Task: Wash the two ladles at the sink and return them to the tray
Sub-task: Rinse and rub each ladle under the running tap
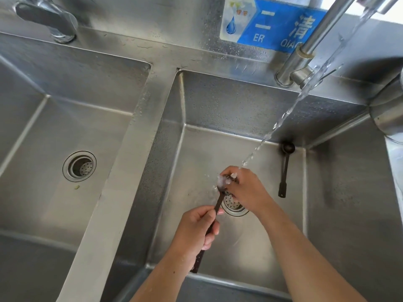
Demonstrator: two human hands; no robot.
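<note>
The held ladle [218, 203] is kept low in the right basin [239, 105], just above the drain [234, 207]. It is dark brown to black, with a long, thin, flat handle and a small round bowl. The handle is gripped at its middle by the left hand [199, 227], whose fingers are curled tightly round it with the thumb laid on top. The handle's end is seen sticking out below that hand, towards the basin's near wall. The bowl is enclosed by the right hand [246, 189], whose fingers are bent over its rim. Most of the bowl is hidden by white splashing water [305, 92], which is poured in a slanting stream from the spout [305, 46] at the upper right and lands on the bowl and the right fingers.

The other ladle [284, 168] is laid flat on the floor of the same basin, to the right of the hands and apart from them. It is of the same dark colour and shape. Its bowl is set against the back wall and its handle is pointed towards the near side.

A second drain [79, 166] is seen in the left basin [54, 127].
</note>
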